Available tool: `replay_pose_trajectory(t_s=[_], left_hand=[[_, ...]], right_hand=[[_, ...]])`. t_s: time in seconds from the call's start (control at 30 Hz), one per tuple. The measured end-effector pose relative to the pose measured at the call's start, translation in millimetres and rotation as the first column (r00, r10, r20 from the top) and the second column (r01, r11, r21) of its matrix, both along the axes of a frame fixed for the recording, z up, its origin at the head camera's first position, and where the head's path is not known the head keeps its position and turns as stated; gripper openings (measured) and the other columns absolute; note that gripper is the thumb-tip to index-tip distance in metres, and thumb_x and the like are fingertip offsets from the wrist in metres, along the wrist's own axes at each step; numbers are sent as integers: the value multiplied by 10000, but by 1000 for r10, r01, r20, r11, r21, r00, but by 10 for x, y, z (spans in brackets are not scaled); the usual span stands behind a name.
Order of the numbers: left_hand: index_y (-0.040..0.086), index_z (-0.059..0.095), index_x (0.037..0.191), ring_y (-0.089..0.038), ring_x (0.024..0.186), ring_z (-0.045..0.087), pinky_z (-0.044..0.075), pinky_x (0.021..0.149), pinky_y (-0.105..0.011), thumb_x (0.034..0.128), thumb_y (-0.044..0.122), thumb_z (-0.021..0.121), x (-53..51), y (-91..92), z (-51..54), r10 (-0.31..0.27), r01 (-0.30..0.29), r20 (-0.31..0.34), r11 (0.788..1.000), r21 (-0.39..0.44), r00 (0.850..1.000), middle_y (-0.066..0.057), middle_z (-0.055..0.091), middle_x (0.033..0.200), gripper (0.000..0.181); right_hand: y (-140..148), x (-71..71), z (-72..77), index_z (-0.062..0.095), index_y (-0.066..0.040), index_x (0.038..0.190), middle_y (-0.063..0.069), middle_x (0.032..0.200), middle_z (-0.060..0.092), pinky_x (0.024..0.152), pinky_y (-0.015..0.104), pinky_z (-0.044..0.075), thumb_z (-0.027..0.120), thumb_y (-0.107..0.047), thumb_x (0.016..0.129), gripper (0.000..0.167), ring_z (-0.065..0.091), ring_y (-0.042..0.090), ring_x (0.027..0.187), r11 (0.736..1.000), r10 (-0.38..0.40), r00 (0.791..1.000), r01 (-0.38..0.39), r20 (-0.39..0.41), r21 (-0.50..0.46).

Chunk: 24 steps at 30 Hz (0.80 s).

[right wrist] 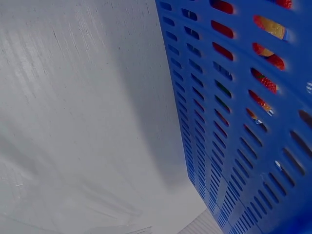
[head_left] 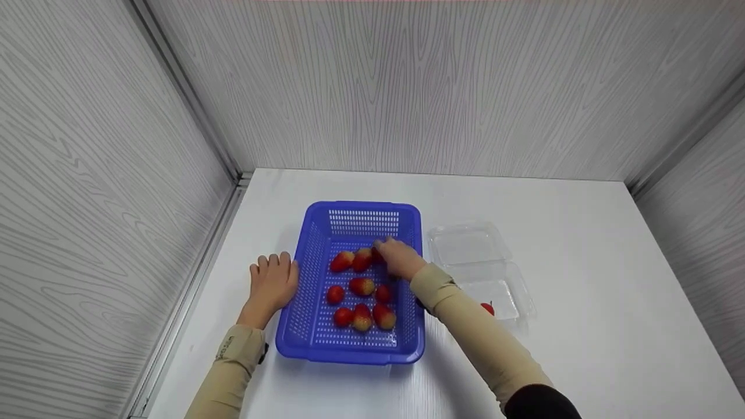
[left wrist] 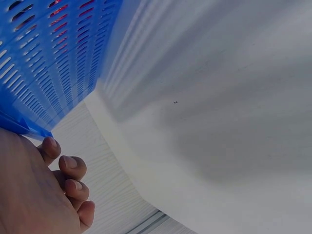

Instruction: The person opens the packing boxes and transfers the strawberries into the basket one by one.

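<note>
My right hand (head_left: 400, 258) reaches over the right side of a blue plastic basket (head_left: 349, 354). Its fingers pinch a red fruit, mostly covered by them, so its kind is unclear. Beside it lie two strawberries (head_left: 342, 261), red with pale yellowish ends. Nearer the front are more strawberries (head_left: 362, 286) and a few small round red fruits (head_left: 335, 294). At the basket's left rim is my left hand (head_left: 273, 283), its thumb side against the rim. In the left wrist view, its fingers (left wrist: 73, 165) are loosely bent outside the basket. The right wrist view shows the slotted basket wall (right wrist: 214, 122) but not the hand.
To the right of the basket, a clear plastic clamshell box (head_left: 468, 244) lies opened on the white table (head_left: 593, 279). A small red fruit with a stem (head_left: 488, 308) sits in its front half, partly behind my right forearm. Grey wood-grain panels (head_left: 407, 87) enclose the table.
</note>
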<state>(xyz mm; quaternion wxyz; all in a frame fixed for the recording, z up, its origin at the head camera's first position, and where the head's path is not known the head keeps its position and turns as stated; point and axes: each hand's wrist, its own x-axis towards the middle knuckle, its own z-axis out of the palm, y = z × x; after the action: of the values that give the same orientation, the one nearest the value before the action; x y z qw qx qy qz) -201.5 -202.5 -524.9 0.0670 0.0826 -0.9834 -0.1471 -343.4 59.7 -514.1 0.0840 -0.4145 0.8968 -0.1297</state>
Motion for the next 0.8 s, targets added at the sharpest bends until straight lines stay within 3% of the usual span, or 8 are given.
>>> replay_pose_trajectory(t_s=[0.17,0.43,0.8], left_hand=[[11,447,940,-386,866,393,278,752,-520,1049,275,345,-7,1,1,3,-3,11,1000,4,1000,-183,457,878,304],[5,449,948,-394,873,391,279,758,-530,1052,278,337,-19,-5,-8,-1,1,15,1000,0,1000,-187,452,881,313],[3,458,953,-402,872,405,284,750,-530,1049,274,345,-17,-12,-30,0,0,-2,1000,-1,1000,-192,469,881,309]], right_hand=[[-2,10,11,552,12,1311,241,1151,606,918,490,500,727,35,851,493,618,390,1044,999,-9,998,7,56,36],[-8,2,10,577,49,1267,258,1102,618,872,509,509,631,97,869,404,635,409,993,1000,-16,1000,16,-1,17],[-11,4,-13,623,16,1246,216,1116,630,874,472,526,705,35,848,406,642,360,981,1000,-6,1000,5,17,30]])
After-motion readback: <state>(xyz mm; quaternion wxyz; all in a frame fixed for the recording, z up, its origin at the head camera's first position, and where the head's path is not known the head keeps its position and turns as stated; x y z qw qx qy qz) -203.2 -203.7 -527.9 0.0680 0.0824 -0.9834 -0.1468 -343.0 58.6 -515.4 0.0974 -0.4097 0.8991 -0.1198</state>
